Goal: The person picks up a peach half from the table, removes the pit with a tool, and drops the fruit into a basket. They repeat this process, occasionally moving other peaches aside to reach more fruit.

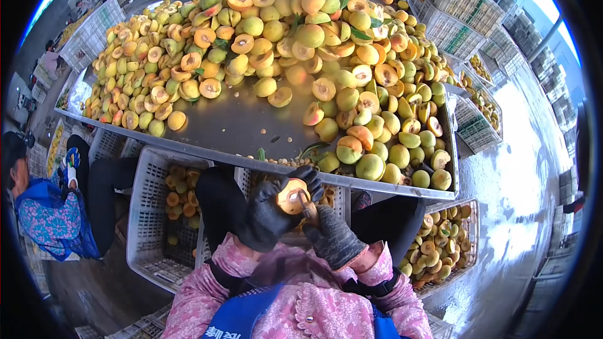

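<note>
My left hand (266, 215), in a black glove, is closed around a halved peach (289, 195) with its cut orange face turned up. My right hand (336, 236), in a grey knit glove, grips a pitting tool (309, 209) by its wooden handle. The tool's metal tip meets the middle of the cut face; whether a stone is still there I cannot make out. Both hands are over my lap, just in front of a metal table (233, 116) heaped with halved and whole-looking peaches (270, 32).
A grey crate (139, 213) with some peach halves stands to my left, another crate (475, 238) of halves to my right. One more crate sits beneath my hands. A co-worker (53, 207) sits at far left. Stacked crates (461, 6) and wet floor (518, 188) lie right.
</note>
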Available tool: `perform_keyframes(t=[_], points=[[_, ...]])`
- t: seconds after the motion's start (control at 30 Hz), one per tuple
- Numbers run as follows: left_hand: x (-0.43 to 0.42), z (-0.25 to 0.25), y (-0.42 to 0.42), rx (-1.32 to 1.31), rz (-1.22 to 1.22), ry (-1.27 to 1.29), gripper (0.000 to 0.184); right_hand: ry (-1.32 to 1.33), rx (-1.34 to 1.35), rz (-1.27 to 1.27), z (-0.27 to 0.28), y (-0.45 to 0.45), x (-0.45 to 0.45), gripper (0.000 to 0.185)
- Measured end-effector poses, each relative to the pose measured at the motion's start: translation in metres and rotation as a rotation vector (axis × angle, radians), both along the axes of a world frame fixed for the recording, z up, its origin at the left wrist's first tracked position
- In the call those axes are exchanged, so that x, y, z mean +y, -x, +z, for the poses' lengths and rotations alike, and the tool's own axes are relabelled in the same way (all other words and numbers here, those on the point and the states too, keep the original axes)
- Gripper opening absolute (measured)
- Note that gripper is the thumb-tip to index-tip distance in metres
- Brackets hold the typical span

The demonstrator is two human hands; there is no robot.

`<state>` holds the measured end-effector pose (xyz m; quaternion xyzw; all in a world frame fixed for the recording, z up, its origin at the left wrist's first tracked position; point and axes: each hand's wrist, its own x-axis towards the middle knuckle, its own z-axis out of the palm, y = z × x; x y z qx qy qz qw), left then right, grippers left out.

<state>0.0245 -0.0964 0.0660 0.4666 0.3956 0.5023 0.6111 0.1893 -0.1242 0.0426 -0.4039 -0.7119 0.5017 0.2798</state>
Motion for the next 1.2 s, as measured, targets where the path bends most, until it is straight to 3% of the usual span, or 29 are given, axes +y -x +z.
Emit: perform_keyframes(t=[0.03,0.13,0.27,0.37,0.47,0.57,0.63,0.73,0.93,1.03,1.13,1.2], points=[[-0.001,0.004,0.000,-0.021,-0.004,0.059,0.032,-0.066,0.008,0.018,-0.004,0.000,0.000,0.024],[-0.002,0.004,-0.010,-0.421,0.035,0.258,0.026,0.076,0.053,-0.059,-0.002,0.005,0.000,0.026],[0.001,-0.015,-0.011,-1.062,-0.102,0.441,0.030,0.050,-0.072,0.024,-0.003,0.004,-0.001,0.054],[-0.007,-0.013,-0.016,-0.714,0.045,0.286,0.036,0.004,-0.119,0.039,0.005,0.007,0.000,0.065],[-0.001,-0.008,-0.023,-0.811,0.143,0.381,0.036,0.037,-0.121,0.045,-0.020,0.009,0.002,0.069],[-0.004,-0.053,-0.017,-0.737,0.050,0.193,0.037,0.095,-0.121,0.034,-0.030,0.013,0.005,0.067],[-0.002,-0.042,-0.021,-0.783,0.127,0.276,0.039,-0.117,-0.185,-0.020,-0.012,0.019,0.002,0.066],[-0.001,-0.036,-0.024,-0.777,0.174,0.329,0.042,0.015,-0.229,-0.021,0.007,0.022,0.008,0.043],[0.000,-0.036,-0.023,-0.615,0.223,0.359,0.040,0.120,-0.192,-0.035,-0.008,0.022,0.007,0.043],[0.001,-0.050,-0.020,-0.572,0.212,0.320,0.039,0.130,-0.050,-0.050,-0.011,0.025,0.009,0.040],[-0.002,-0.053,-0.020,-0.553,0.225,0.290,0.040,0.213,-0.108,-0.003,-0.001,0.030,0.015,0.036],[0.000,-0.046,-0.021,-0.582,0.249,0.310,0.040,0.325,0.108,-0.095,0.004,0.037,0.015,0.033]])
